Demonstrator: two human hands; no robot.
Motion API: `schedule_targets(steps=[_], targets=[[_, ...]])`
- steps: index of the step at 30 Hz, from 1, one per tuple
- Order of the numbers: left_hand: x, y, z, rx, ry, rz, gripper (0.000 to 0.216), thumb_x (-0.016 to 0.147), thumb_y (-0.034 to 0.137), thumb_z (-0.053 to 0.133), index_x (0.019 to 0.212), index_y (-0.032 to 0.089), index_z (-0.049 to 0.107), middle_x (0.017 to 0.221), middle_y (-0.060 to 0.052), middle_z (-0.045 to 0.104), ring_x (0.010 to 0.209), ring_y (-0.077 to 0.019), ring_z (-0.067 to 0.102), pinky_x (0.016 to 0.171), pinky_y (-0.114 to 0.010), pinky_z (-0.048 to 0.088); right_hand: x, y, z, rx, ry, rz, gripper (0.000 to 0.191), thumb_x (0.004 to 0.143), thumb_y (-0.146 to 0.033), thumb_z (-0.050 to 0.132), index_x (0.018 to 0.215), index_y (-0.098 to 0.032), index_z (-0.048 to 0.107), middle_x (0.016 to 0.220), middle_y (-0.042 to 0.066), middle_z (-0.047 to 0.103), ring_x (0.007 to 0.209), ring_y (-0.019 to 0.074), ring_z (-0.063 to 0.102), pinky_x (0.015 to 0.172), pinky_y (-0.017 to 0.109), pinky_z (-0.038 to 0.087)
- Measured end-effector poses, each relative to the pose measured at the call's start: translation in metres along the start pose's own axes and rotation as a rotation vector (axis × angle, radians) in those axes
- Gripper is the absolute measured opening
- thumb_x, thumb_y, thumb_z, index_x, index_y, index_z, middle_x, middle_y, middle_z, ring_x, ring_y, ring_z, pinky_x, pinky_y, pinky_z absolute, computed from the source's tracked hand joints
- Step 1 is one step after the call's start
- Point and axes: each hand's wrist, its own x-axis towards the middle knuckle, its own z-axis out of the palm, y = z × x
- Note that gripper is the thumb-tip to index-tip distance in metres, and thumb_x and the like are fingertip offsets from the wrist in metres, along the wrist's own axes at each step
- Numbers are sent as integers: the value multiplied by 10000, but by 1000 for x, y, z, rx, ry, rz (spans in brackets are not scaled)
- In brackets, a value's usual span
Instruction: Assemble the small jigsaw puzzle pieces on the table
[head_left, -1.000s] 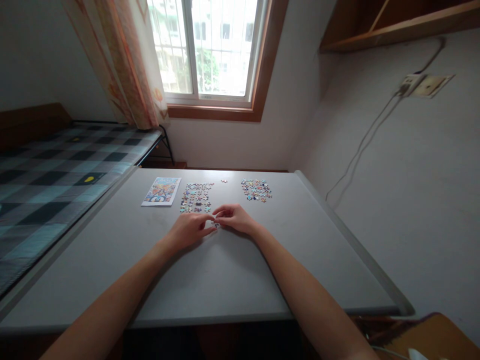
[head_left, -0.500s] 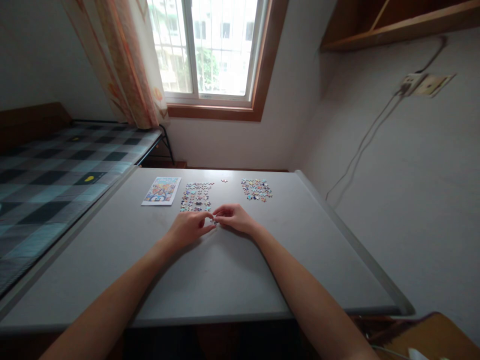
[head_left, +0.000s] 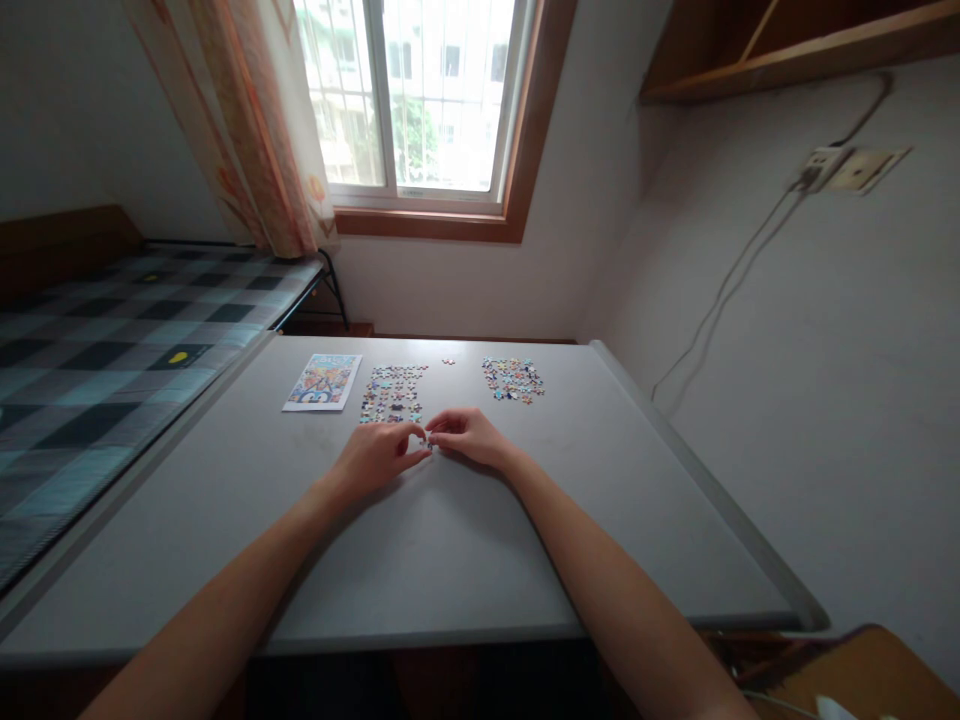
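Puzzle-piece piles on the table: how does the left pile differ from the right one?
The left pile lies beside the picture card, nearly reaching the left hand; the right pile sits alone, farther right. The left pile is longer and looser; the right pile is more compact. Both are small multicoloured pieces flat on the table.

At the middle of the desk (head_left: 465, 550), the fingers (head_left: 409, 433) of the left hand (head_left: 375, 458) and right hand (head_left: 471, 436) meet over a tiny piece (head_left: 428, 440), mostly covered and too small to read; which hand grips it cannot be told. Both forearms (head_left: 615, 600) run off the bottom edge. At the desk's far side, the card (head_left: 322, 382) print and the loose pieces (head_left: 512, 379) blur together.
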Motion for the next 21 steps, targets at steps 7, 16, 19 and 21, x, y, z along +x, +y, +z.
schedule_targets(steps=[7, 16, 19, 21], targets=[[1, 0, 1, -14, -34, 0, 286, 810, 466, 563, 936, 234, 672, 609, 30, 610, 523, -101, 506, 561, -220, 332, 8, 13, 3, -416, 322, -188, 186, 800, -206, 526, 890, -138, 673, 821, 41, 634, 670, 110, 544, 676, 252, 453], [1, 1, 0, -51, -73, 27, 273, 810, 450, 562, 925, 228, 672, 598, 33, 601, 518, -94, 502, 551, -215, 336, 53, 19, -3, -1038, 319, -241, 358, 868, -112, 376, 1132, -165, 612, 1140, 92, 557, 1071, 195, 451, 950, 325, 362], [1, 1, -2, -47, -64, 24, 271, 814, 451, 559, 924, 231, 672, 593, 34, 599, 515, -93, 503, 550, -217, 334, 69, 17, -5, -1129, 322, -166, 380, 889, -136, 353, 1192, -184, 578, 1196, 88, 539, 1097, 216, 417, 951, 350, 341], [1, 2, -2, -41, -55, 25, 276, 817, 459, 554, 921, 231, 672, 587, 34, 597, 512, -93, 504, 548, -219, 332, 75, 16, -5, -1172, 337, -100, 402, 887, -136, 345, 1225, -195, 555, 1192, 97, 532, 1092, 226, 408, 938, 362, 335]])
